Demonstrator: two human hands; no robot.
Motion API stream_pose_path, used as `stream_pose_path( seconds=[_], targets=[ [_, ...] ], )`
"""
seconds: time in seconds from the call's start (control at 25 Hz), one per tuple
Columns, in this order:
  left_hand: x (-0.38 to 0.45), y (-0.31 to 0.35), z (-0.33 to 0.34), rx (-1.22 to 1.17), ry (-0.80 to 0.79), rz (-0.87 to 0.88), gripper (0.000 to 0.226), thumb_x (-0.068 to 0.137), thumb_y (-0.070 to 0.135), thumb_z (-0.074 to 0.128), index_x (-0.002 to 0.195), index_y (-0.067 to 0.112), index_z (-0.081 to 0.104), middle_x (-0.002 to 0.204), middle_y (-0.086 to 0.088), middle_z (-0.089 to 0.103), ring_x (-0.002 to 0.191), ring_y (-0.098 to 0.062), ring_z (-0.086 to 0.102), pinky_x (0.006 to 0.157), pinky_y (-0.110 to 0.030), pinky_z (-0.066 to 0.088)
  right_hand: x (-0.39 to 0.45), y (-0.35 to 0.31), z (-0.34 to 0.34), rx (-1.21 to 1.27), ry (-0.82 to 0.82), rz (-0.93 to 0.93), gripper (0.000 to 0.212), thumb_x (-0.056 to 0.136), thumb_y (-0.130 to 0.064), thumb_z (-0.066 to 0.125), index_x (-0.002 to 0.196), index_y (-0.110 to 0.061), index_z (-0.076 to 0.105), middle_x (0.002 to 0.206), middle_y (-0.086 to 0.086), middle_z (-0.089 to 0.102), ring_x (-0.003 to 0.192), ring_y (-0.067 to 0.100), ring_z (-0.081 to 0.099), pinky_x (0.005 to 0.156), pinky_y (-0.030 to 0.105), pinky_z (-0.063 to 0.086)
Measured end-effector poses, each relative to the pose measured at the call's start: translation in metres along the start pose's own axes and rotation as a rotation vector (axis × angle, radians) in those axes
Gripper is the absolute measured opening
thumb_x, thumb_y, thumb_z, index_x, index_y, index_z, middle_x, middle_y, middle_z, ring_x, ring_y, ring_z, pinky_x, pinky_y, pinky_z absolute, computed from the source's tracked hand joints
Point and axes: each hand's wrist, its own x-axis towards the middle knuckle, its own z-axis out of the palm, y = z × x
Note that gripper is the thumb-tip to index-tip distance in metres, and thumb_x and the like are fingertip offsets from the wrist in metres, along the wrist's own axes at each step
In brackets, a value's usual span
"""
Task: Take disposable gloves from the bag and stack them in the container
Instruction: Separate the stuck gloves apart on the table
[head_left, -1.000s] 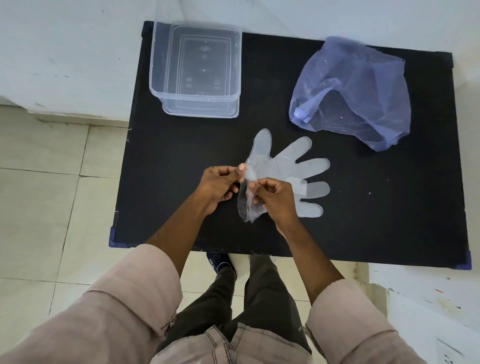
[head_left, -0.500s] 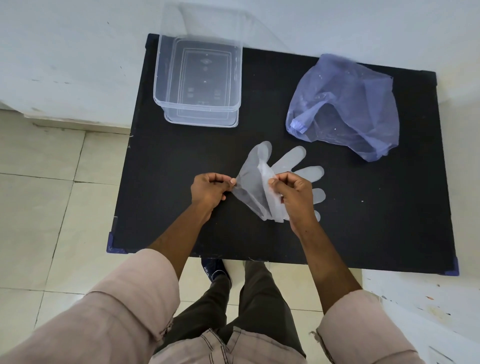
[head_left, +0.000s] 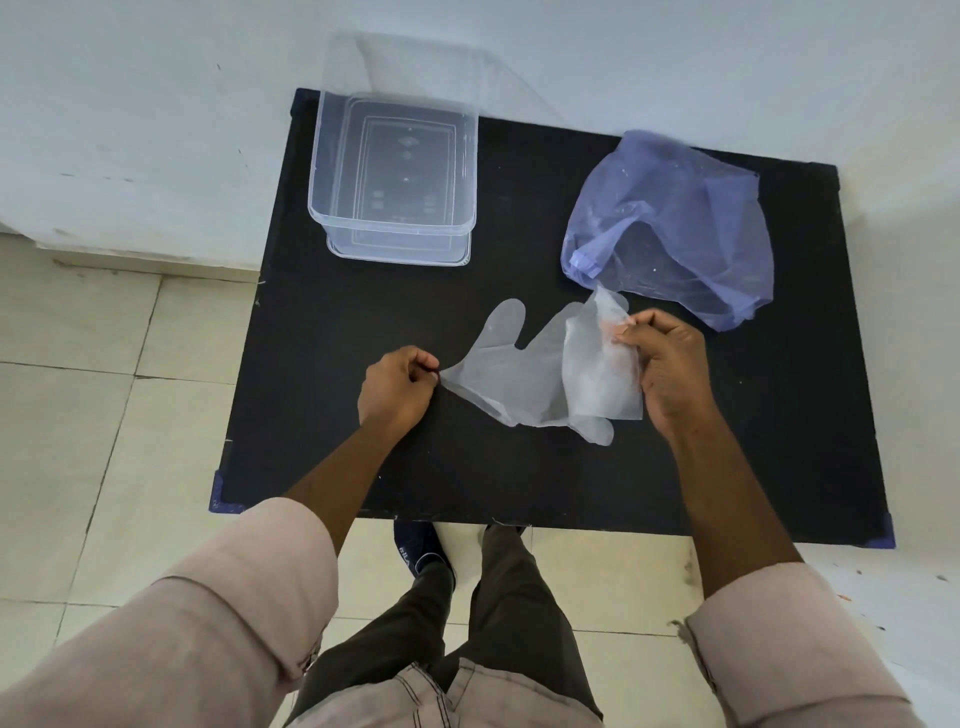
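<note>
Nearest the camera, two rolled-up pale pink sleeves (head_left: 249, 613) frame dark olive trousers (head_left: 498, 613) and a dark blue shoe (head_left: 415, 551) on the cream tiled floor (head_left: 93, 415), just under the near edge of the black rectangular desk (head_left: 519, 483).

Both bare forearms reach over that near edge. The left hand (head_left: 397, 387) sits a little left of the desk's middle, fingers curled into a closed fist, with thumb and forefinger pinching one corner of the cuff of a thin, translucent whitish plastic disposable glove (head_left: 506, 374). The glove is drawn out between the two hands, its cuff pulled to a point at the left pinch, and its fingers pointing toward the far edge. The right hand (head_left: 670, 369), right of the desk's middle, has its fingers closed on a second translucent layer of glove plastic (head_left: 597, 364), held up so the sheet hangs in front of the palm. I cannot tell whether this layer is a separate glove or part of the first.

Farther back, near the far right corner, lies the crumpled pale blue-violet plastic bag (head_left: 680, 234), its near edge just beside the raised sheet. At the far left corner stands the clear rectangular plastic container (head_left: 395, 156), open-topped, with nothing visible inside, against the white wall (head_left: 156, 104).
</note>
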Motion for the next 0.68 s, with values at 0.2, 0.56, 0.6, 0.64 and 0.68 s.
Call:
stream_pose_path(
  seconds=[0.2, 0.56, 0.6, 0.64, 0.68],
  targets=[
    [-0.025, 0.045, -0.004, 0.083, 0.383, 0.524, 0.032, 0.084, 0.019, 0.056, 0.116, 0.016, 0.060, 0.120, -0.011, 0.056, 0.106, -0.026, 0.054, 0.087, -0.039, 0.044, -0.002, -0.002, 0.004, -0.025, -0.031, -0.026, 0.007, 0.080, -0.003, 0.058, 0.076, 0.001, 0.063, 0.075, 0.008, 0.058, 0.061, 0.006, 0.054, 0.060, 0.020, 0.048],
    [-0.049, 0.032, 0.057, 0.899, -0.334, 0.615, 0.057, 0.096, 0.042, 0.044, 0.147, 0.019, 0.035, 0.159, -0.007, 0.028, 0.146, -0.029, 0.026, 0.116, -0.052, 0.023, -0.002, -0.006, 0.003, -0.023, -0.084, 0.002, 0.011, 0.075, -0.006, 0.059, 0.066, -0.010, 0.062, 0.075, 0.012, 0.058, 0.074, 0.025, 0.052, 0.072, 0.036, 0.046],
    [-0.048, 0.035, 0.056, 0.915, -0.344, 0.608, 0.056, 0.096, 0.043, 0.044, 0.146, 0.019, 0.037, 0.159, -0.007, 0.029, 0.146, -0.029, 0.026, 0.116, -0.052, 0.024, -0.001, -0.009, 0.002, -0.025, -0.108, -0.007, 0.010, 0.073, -0.007, 0.060, 0.064, -0.011, 0.062, 0.075, 0.012, 0.058, 0.074, 0.025, 0.052, 0.073, 0.037, 0.046],
    [-0.046, 0.039, 0.053, 0.919, -0.361, 0.593, 0.055, 0.095, 0.043, 0.045, 0.145, 0.019, 0.040, 0.157, -0.007, 0.032, 0.144, -0.029, 0.029, 0.115, -0.052, 0.025, -0.001, -0.013, 0.002, -0.034, -0.136, -0.011, 0.010, 0.072, -0.009, 0.060, 0.063, -0.013, 0.063, 0.075, 0.012, 0.059, 0.076, 0.026, 0.053, 0.074, 0.038, 0.047],
    [-0.043, 0.045, 0.049, 0.886, -0.384, 0.567, 0.053, 0.094, 0.043, 0.047, 0.142, 0.020, 0.043, 0.154, -0.007, 0.037, 0.141, -0.029, 0.034, 0.113, -0.052, 0.027, -0.001, -0.017, 0.001, -0.046, -0.163, -0.005, 0.012, 0.072, -0.011, 0.060, 0.061, -0.015, 0.064, 0.075, 0.011, 0.061, 0.077, 0.026, 0.056, 0.076, 0.040, 0.049]
  ],
)
